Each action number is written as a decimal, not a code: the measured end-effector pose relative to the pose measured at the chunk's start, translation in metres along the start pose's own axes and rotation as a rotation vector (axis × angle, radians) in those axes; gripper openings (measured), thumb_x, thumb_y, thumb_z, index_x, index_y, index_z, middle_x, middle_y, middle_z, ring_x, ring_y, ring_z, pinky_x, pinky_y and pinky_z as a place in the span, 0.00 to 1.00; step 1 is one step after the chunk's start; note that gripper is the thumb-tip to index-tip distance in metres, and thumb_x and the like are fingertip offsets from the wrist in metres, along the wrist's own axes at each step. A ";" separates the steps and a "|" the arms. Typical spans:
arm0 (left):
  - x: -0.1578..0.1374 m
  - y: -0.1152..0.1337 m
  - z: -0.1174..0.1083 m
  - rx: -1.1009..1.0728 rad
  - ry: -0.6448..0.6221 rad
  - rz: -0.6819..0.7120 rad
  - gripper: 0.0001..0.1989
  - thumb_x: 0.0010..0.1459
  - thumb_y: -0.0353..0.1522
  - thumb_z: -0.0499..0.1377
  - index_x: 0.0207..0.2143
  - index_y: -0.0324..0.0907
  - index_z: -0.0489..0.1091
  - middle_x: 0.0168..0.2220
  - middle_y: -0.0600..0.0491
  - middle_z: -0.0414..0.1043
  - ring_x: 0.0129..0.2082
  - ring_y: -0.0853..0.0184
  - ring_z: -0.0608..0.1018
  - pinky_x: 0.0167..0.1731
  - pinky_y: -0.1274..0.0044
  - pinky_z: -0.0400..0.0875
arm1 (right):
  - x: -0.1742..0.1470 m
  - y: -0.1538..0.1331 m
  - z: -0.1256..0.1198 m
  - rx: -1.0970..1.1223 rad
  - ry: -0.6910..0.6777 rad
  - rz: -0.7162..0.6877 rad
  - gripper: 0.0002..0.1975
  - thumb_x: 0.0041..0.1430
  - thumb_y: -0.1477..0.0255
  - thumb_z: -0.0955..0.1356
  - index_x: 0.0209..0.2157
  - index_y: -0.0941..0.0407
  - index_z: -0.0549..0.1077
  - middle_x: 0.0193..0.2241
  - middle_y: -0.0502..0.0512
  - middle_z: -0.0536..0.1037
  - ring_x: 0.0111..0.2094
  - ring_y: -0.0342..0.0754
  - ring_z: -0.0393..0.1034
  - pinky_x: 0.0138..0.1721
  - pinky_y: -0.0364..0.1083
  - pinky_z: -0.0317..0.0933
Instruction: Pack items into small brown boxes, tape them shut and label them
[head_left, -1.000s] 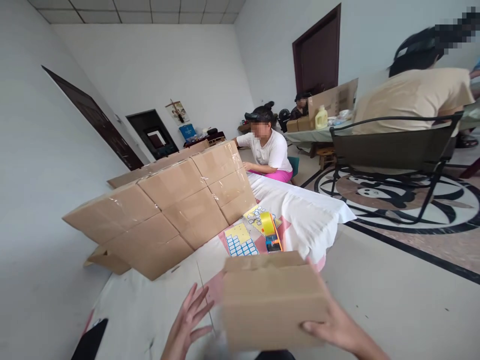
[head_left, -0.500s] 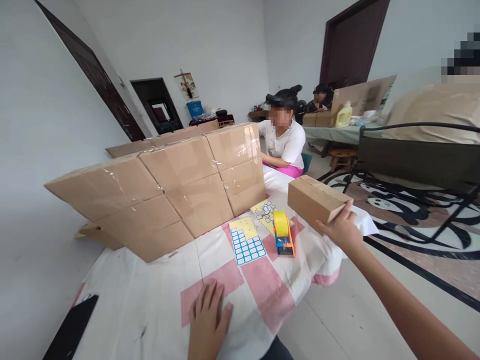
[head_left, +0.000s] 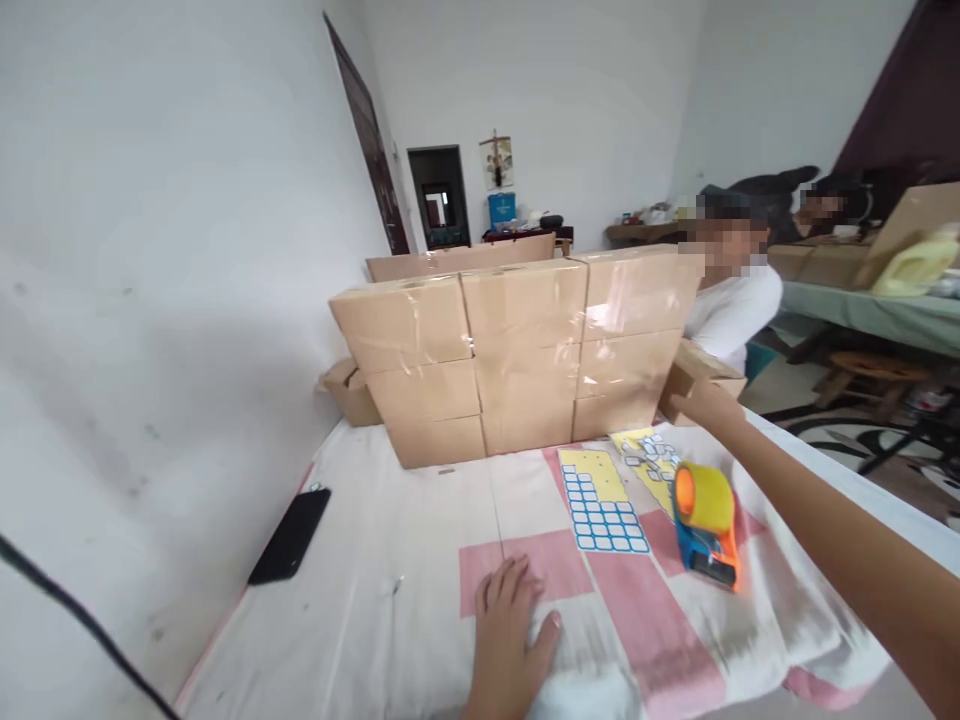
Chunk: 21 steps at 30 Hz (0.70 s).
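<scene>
My left hand (head_left: 510, 635) lies on the pink and white cloth (head_left: 420, 640) with its fingers stretched out and nothing in it. At the right end of a stack of taped cardboard boxes (head_left: 529, 365), my right hand (head_left: 709, 405) grips the near end of a single small cardboard box (head_left: 705, 362). Part of that box is hidden behind the hand and the stack. A tape dispenser (head_left: 705, 520) with a yellow roll stands nearer to me, below my right forearm. Sticker sheets with blue-edged labels (head_left: 604, 505) lie beside it.
A black phone (head_left: 290, 535) rests at the table's left edge by the wall. Behind the stack are an open carton (head_left: 352, 392) and a standing cardboard sheet (head_left: 461, 258). A person in a white shirt (head_left: 735, 305) sits beyond the stack; another person is farther back.
My right hand has brought the small box forward and left, up to the right end of the stack. My view has turned left. The left hand stays flat on the cloth.
</scene>
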<state>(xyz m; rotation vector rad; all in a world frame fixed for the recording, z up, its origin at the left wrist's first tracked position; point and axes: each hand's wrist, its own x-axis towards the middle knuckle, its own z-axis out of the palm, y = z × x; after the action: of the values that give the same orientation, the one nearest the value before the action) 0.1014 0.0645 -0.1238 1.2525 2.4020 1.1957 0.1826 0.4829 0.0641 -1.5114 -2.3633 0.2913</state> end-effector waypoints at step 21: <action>0.178 -0.176 -0.291 -0.208 0.776 -0.269 0.19 0.66 0.33 0.42 0.56 0.39 0.58 0.52 0.40 0.74 0.42 0.66 0.79 0.48 0.71 0.72 | -0.218 -0.510 0.236 0.315 -0.481 -0.761 0.28 0.62 0.82 0.62 0.64 0.72 0.59 0.66 0.79 0.57 0.64 0.58 0.61 0.61 0.50 0.58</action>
<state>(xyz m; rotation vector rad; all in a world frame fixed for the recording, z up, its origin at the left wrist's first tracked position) -0.2586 -0.0254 -0.0250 0.4042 2.6874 2.0368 -0.2498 0.0713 -0.0169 -0.3585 -2.8628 0.8428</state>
